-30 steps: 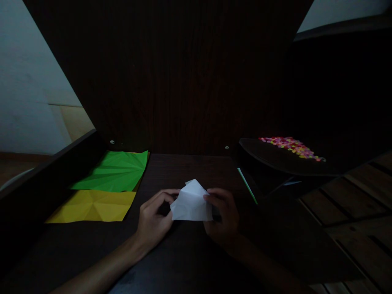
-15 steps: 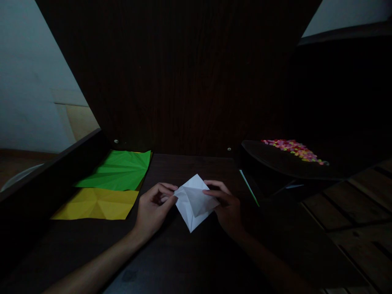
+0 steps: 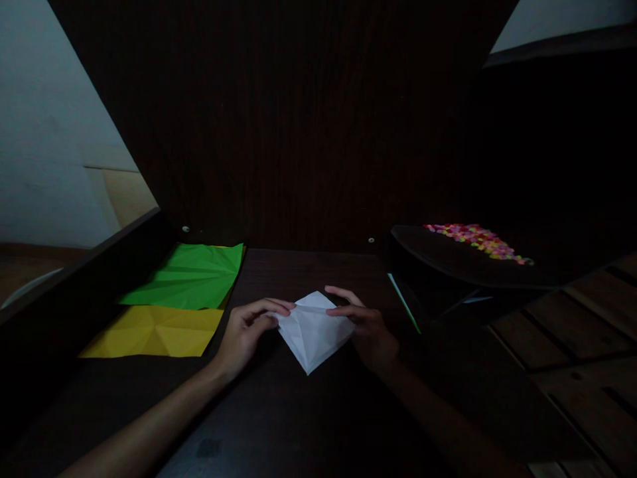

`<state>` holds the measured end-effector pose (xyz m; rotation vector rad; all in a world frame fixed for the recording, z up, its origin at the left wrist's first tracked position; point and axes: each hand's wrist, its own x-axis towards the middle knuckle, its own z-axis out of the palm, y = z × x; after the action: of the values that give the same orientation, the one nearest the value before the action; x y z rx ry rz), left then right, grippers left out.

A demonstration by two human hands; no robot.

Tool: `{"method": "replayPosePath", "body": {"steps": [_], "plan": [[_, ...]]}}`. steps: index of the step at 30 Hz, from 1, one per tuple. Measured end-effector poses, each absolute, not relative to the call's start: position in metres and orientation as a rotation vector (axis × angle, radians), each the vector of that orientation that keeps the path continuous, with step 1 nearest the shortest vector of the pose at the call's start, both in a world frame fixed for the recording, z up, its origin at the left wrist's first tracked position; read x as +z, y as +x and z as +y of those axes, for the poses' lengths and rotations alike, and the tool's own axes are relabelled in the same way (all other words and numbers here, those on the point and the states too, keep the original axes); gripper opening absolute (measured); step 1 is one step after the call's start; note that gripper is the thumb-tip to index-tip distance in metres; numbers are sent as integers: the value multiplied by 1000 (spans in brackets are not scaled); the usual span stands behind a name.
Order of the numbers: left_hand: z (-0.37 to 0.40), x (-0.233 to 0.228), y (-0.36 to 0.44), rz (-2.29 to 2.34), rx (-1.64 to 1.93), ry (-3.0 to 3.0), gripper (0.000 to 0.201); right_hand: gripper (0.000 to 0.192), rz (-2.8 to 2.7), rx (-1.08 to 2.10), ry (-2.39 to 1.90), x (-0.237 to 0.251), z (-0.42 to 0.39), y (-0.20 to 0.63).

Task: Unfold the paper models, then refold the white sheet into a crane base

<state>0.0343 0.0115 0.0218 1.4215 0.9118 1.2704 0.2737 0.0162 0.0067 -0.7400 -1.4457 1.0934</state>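
Observation:
A folded sheet of white paper [image 3: 317, 335], diamond-shaped with one corner toward me, is between my two hands over the dark table. My left hand [image 3: 246, 332] pinches its left corner, thumb below and fingers on top. At the right corner, my right hand [image 3: 368, 328] grips the paper with its thumb hidden beneath; one finger rests on the top layer and another is stretched out past the upper right edge. Creases run across the paper's face, and layers show along its lower left edge.
Creased green paper [image 3: 194, 275] overlaps creased yellow paper [image 3: 154, 332] on the left, beside a low dark side board [image 3: 89, 265]. A thin green-and-white strip [image 3: 404, 303] lies to the right. Farther right, small colourful pieces [image 3: 478, 240] sit on a dark curved surface [image 3: 428, 252]. A tall dark panel [image 3: 279, 133] rises behind.
The raised flap of the white paper has come down toward the near corner and now lies flatter. My left fingers have moved onto the upper left edge; a right finger has lifted off.

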Motion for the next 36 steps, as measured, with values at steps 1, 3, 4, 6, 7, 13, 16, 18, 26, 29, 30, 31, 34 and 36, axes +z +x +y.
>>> {"method": "replayPosePath", "body": {"steps": [1, 3, 4, 6, 7, 13, 16, 18, 26, 29, 30, 31, 34, 36], "plan": [[12, 21, 34, 914, 1265, 1414, 18, 35, -1434, 1089, -763, 7, 16, 273], [12, 21, 35, 959, 1260, 1411, 18, 29, -1435, 1052, -837, 6, 17, 272], [12, 20, 36, 995, 1259, 1413, 17, 24, -1441, 1030, -872, 5, 17, 271], [13, 20, 39, 1054, 1262, 1409, 16, 16, -1449, 1001, -902, 2, 18, 271], [14, 20, 40, 1061, 1269, 1397, 18, 17, -1445, 996, -904, 1, 19, 270], [14, 19, 41, 1005, 1251, 1219, 32, 32, -1388, 1013, -934, 0, 22, 270], [16, 20, 38, 975, 1202, 1195, 33, 30, -1375, 1012, -964, 0, 22, 270], [17, 20, 37, 966, 1198, 1206, 31, 31, -1368, 1028, -991, -1, 23, 271], [20, 20, 34, 1010, 1176, 1175, 21, 25, -1423, 1046, -1087, -2, 23, 275], [22, 17, 33, 1028, 1177, 1124, 21, 26, -1425, 1035, -1097, 0, 23, 275], [23, 17, 33, 1034, 1176, 1098, 22, 27, -1427, 1037, -1102, 1, 23, 275], [23, 16, 33, 1037, 1174, 1066, 22, 27, -1431, 1038, -1108, 1, 23, 274], [25, 15, 32, 1032, 1168, 979, 22, 27, -1444, 1051, -1135, 3, 23, 274], [25, 15, 33, 1024, 1166, 953, 23, 25, -1422, 1079, -1152, 4, 22, 273]]}}
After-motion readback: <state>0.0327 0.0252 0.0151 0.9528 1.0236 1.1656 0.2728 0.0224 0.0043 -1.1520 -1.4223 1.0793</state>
